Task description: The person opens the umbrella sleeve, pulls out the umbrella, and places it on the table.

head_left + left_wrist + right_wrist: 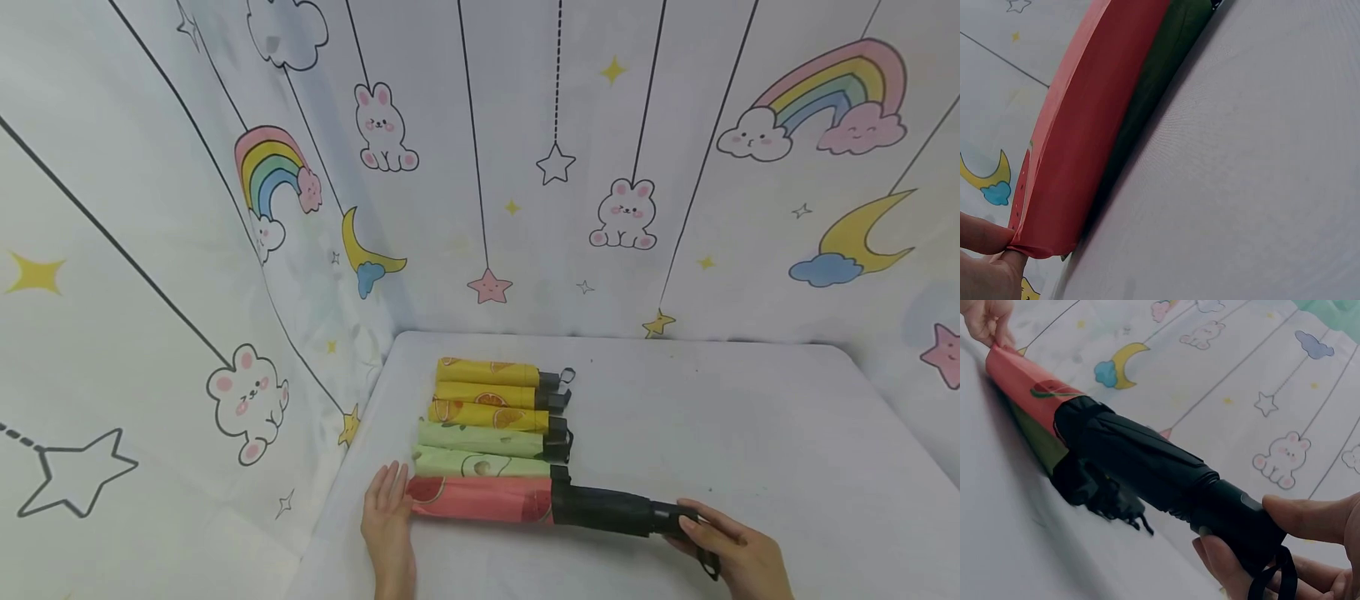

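Observation:
A black folded umbrella [602, 510] lies partly inside a red watermelon-print sleeve [487, 500], its dark canopy and handle sticking out to the right. At the sleeve's left end, my left hand [387, 512] pinches the fabric between thumb and finger; the left wrist view shows the pinched corner of the red sleeve [1079, 137]. My right hand [738, 550] grips the black handle [1235, 522] between thumb and fingers, and a wrist strap [1279, 575] loops down beside them. Umbrella and sleeve are held in line, above the table's front part.
Just behind lie two light green avocado-print sleeved umbrellas [480, 440] and three yellow orange-print ones [487, 415], side by side with black handles to the right. The white table [720, 425] meets a cartoon-print cloth wall [525, 250] at the back and left.

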`<state>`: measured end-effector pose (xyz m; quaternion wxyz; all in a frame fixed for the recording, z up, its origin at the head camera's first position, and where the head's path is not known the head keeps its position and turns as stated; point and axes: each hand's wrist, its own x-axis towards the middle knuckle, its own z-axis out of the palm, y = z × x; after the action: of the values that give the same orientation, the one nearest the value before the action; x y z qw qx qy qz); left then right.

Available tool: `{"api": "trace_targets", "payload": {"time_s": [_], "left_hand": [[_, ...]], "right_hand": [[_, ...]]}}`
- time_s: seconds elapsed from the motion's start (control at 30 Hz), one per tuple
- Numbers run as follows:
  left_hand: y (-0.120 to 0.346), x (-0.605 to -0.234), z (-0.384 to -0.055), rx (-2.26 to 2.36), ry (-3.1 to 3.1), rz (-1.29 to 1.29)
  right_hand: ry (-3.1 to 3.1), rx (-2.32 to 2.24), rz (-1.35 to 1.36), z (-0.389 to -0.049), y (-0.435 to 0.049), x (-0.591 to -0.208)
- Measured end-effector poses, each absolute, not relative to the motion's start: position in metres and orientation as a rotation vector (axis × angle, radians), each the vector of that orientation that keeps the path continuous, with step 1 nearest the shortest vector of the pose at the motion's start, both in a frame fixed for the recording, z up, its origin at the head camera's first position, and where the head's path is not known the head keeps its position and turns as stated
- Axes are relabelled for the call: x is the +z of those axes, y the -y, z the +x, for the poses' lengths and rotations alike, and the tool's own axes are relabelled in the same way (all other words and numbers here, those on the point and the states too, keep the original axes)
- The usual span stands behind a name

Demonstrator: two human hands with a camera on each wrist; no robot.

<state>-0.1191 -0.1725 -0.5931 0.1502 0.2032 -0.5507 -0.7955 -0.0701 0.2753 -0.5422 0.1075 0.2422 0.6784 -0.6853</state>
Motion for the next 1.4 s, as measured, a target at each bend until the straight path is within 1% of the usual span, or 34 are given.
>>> {"api": "trace_targets", "payload": {"time_s": [0.43, 0.87, 1.4], "left_hand": [[0.173, -0.592, -0.12, -2.28, 1.602, 0.574], [0.173, -0.589, -0.122, -2.289, 1.585, 0.589], [0.173, -0.592, -0.121, -2.272, 1.57, 0.586]], "right_hand": [[-1.914, -2.082, 0.733, -0.067, -0.292, -0.544], [-1.882, -2.099, 0.694, -0.063, -0.305, -0.546], [-1.825, -2.084, 0.755, -0.061, -0.326, -0.55]]}}
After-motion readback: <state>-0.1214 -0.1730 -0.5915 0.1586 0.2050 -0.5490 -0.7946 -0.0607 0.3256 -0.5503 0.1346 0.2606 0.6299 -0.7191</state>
